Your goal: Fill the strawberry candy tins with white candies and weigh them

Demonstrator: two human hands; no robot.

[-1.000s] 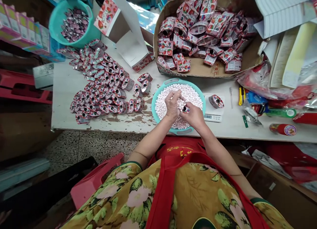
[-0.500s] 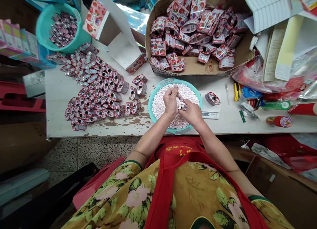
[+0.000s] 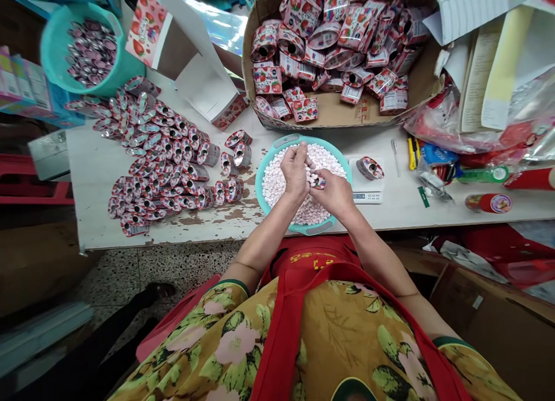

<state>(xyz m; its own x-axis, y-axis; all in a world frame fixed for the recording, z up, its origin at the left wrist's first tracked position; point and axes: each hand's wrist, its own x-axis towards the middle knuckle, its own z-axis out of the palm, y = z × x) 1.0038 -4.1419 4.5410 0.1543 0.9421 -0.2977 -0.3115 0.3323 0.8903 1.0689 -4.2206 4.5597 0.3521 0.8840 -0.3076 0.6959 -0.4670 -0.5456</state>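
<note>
At far left, a teal bucket (image 3: 50, 71) of small, shiny, purplish items borders a dense group of strawberry-printed packets (image 3: 176, 149), many showing round dark openings, on the worn bench (image 3: 229, 227). A few more stand slightly apart, toward the centre. At centre, a teal basin (image 3: 259, 188) holds small white pieces (image 3: 332, 157); above them, between the two hands, lies the held packet (image 3: 318, 182). The step in hand appears to be the filling of this packet with the pieces. The next move calls, in all likelihood, for a steady mouth on the packet while the pieces are guided through it.

Left hand (image 3: 295, 173): poised over the basin, its fingers bent and drawn together beside the packet (how tightly they close, and upon what, cannot be told, since the hand hides them). Right hand (image 3: 336, 192): inclined inward and leftward, its thumb and fingers pinched nearly together on the packet. Both forearms converge from the near edge, so that the hands almost meet.

Right of the basin, a scale (image 3: 363, 198) bears a single packet (image 3: 370, 167), lying apart from the hands; farther right is a yellow cutter (image 3: 411, 153).
</note>
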